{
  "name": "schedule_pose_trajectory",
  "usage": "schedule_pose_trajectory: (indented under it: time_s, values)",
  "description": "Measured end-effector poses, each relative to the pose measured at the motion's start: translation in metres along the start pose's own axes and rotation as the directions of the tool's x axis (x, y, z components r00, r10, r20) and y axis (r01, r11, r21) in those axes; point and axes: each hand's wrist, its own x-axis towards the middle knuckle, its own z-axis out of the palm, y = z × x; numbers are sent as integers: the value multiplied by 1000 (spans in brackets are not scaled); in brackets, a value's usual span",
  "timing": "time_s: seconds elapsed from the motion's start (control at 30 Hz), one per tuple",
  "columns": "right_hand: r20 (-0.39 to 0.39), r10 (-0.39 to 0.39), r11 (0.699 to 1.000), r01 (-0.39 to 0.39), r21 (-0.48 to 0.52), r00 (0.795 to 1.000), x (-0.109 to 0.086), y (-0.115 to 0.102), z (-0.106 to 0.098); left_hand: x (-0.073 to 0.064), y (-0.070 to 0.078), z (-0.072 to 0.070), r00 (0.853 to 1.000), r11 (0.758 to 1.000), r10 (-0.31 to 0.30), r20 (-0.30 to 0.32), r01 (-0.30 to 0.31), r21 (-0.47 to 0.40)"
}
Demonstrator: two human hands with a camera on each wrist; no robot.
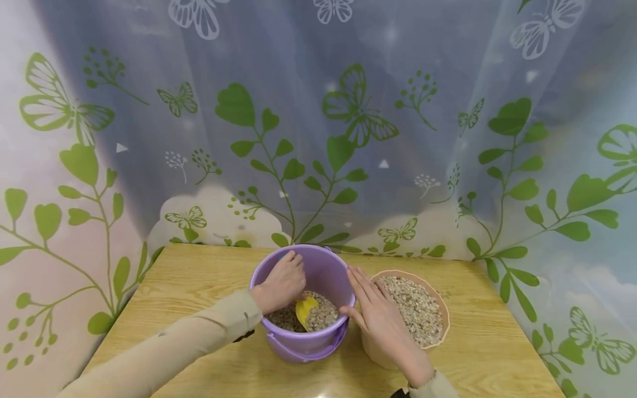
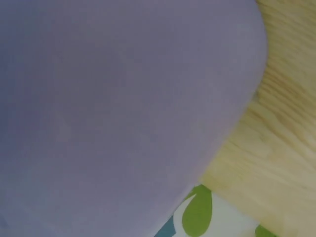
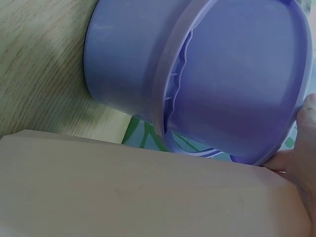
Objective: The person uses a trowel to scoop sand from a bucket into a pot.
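A purple bucket (image 1: 303, 345) stands on the table, with a layer of mixed brown and pale gravel (image 1: 323, 312) at its bottom. My left hand (image 1: 283, 282) reaches over its left rim and grips a small yellow shovel (image 1: 304, 312), whose blade sits in the gravel. Most of the handle is hidden by the hand. My right hand (image 1: 375, 312) lies with straight fingers along the bucket's right rim, thumb touching the edge. The right wrist view shows its fingertips (image 3: 307, 111) at the rim. Bucket wall (image 2: 123, 108) fills most of the left wrist view.
A peach-coloured pot (image 1: 444, 326) filled with pale gravel stands right of the bucket, partly under my right forearm; its side (image 3: 123, 192) looms large in the right wrist view. The wooden table (image 1: 199, 265) ends at a curtain (image 1: 278, 166) printed with leaves and butterflies.
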Motion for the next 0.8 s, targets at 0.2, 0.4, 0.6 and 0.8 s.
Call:
schedule_pose_trajectory:
  time_s: [0.2,0.4,0.6,0.8]
  values:
    - [2,10,1000,-10,-4,1000,0,0,1,-3,-4,-2,1000,995,-14,-12,12,-96]
    - [32,19,1000,-19,3,999,0,0,1,-12,-15,-11,998,975,-59,31,64,-213]
    - [33,21,1000,-21,2,999,-1,0,1,-18,-21,-22,992,933,-118,48,127,-337]
    - [14,-3,1000,4,-18,1000,-2,1,2,-22,-24,-32,970,895,-220,104,243,-374]
